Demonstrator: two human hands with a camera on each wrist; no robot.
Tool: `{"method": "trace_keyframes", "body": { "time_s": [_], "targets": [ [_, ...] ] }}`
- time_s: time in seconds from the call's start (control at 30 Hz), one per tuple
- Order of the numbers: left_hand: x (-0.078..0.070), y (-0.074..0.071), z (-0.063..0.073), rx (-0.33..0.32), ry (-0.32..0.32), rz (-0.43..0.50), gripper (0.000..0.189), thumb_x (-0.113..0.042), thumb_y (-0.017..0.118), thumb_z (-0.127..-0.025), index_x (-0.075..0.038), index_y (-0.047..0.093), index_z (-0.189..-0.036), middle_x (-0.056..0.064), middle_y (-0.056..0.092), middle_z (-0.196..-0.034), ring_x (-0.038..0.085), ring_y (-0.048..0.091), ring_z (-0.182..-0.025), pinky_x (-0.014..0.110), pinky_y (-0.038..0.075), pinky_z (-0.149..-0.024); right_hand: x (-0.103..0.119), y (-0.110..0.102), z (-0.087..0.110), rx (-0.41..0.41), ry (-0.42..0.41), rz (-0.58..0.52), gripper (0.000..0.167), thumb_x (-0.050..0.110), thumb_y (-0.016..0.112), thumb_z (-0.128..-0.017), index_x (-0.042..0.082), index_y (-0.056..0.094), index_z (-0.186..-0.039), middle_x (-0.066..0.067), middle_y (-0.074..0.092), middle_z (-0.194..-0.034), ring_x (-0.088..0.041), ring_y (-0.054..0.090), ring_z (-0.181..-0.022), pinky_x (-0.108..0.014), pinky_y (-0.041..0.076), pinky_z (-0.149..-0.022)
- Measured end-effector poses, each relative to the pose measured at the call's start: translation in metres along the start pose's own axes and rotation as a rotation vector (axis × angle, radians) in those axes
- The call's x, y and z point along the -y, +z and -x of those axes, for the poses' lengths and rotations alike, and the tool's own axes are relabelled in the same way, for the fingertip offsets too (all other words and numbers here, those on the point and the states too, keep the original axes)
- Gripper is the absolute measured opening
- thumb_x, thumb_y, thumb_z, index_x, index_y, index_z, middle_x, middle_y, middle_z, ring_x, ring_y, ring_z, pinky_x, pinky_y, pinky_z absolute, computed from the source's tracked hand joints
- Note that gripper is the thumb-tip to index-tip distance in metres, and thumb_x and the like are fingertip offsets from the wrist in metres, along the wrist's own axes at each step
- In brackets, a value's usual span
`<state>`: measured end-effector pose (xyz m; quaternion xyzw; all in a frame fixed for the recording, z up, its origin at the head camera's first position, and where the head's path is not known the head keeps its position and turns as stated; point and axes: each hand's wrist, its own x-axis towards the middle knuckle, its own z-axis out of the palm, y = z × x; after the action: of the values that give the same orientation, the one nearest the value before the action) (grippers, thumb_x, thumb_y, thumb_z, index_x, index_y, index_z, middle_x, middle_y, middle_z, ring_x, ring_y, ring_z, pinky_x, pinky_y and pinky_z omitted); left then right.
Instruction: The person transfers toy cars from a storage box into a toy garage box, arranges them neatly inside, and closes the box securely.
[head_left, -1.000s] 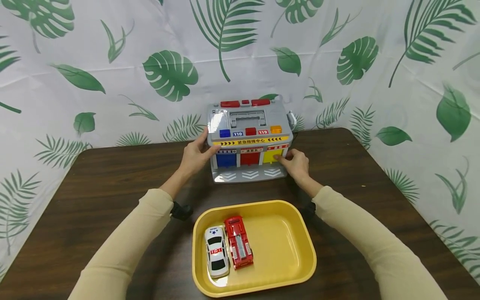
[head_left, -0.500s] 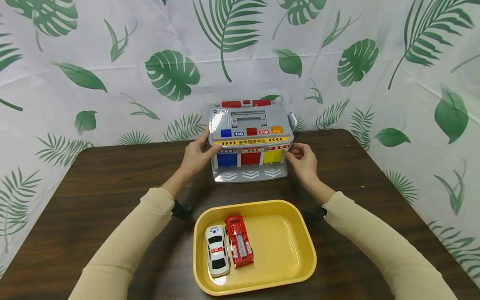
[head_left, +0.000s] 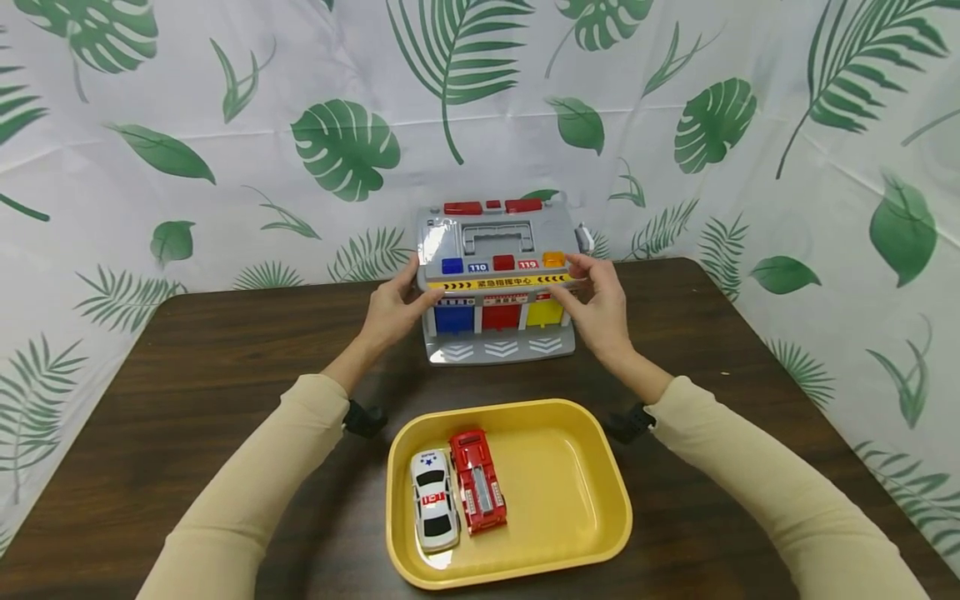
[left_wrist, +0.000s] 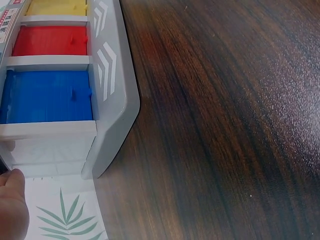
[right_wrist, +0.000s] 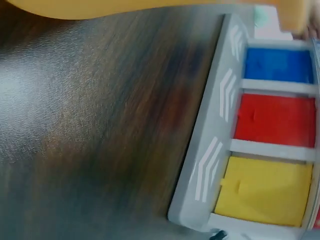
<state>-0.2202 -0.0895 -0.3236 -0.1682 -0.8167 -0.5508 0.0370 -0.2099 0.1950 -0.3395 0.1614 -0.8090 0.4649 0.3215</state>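
Note:
A grey toy emergency station (head_left: 480, 292) stands at the back of the table, with a blue door (left_wrist: 47, 97), a red door (head_left: 500, 317) and a yellow door (right_wrist: 265, 191), all closed. My left hand (head_left: 392, 310) holds the station's left side, its thumb on the front edge and the other fingers mostly hidden beside it. At the front right corner is my right hand (head_left: 603, 308). Its thumb overlaps the strip above the yellow door, and its index fingertip lies by the orange light (head_left: 553, 259) on the roof.
In front of the station, a yellow tray (head_left: 551, 406) holds a white police car (head_left: 435, 500) and a red fire truck (head_left: 477, 483) side by side. The dark wooden table (head_left: 225, 417) meets a leaf-patterned cloth (head_left: 247, 150) behind. A grey part (head_left: 584, 239) juts from the station's right side.
My right hand has left the yellow door, drawn back to the right, then risen to the front roof edge beside the orange light. My left hand keeps its hold.

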Motion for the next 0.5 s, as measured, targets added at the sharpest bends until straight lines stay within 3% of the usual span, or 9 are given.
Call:
{"method": "trace_keyframes", "body": {
  "time_s": [0.2,0.3,0.5],
  "targets": [
    [0.000,0.000,0.001,0.001,0.001,0.003,0.072,-0.019,0.061,-0.092,0.000,0.019,-0.147,0.017,0.029,-0.150,0.029,0.040,-0.132,0.042,0.040,-0.104,0.006,0.014,-0.002,0.127,-0.155,0.103,0.055,0.009,0.080,-0.074,-0.003,0.057,-0.122,-0.018,0.056,-0.106,-0.027,0.051,-0.096,-0.032,0.047,-0.078],
    [0.000,0.000,0.000,0.002,0.007,-0.001,0.072,-0.018,0.061,-0.092,0.000,0.020,-0.147,0.017,0.031,-0.150,0.030,0.041,-0.131,0.043,0.041,-0.103,0.007,0.016,-0.004,0.177,-0.170,0.130,0.057,0.012,0.080,-0.074,-0.001,0.056,-0.124,-0.018,0.056,-0.107,-0.027,0.050,-0.096,-0.039,0.048,-0.080],
    [0.001,-0.001,0.000,0.003,0.007,-0.010,0.071,-0.018,0.061,-0.092,-0.001,0.020,-0.148,0.017,0.031,-0.149,0.030,0.043,-0.130,0.042,0.042,-0.102,0.008,0.020,-0.010,0.272,-0.173,0.151,0.060,0.014,0.080,-0.074,-0.001,0.054,-0.126,-0.018,0.055,-0.111,-0.027,0.047,-0.099,-0.039,0.049,-0.079]
  ]
}}
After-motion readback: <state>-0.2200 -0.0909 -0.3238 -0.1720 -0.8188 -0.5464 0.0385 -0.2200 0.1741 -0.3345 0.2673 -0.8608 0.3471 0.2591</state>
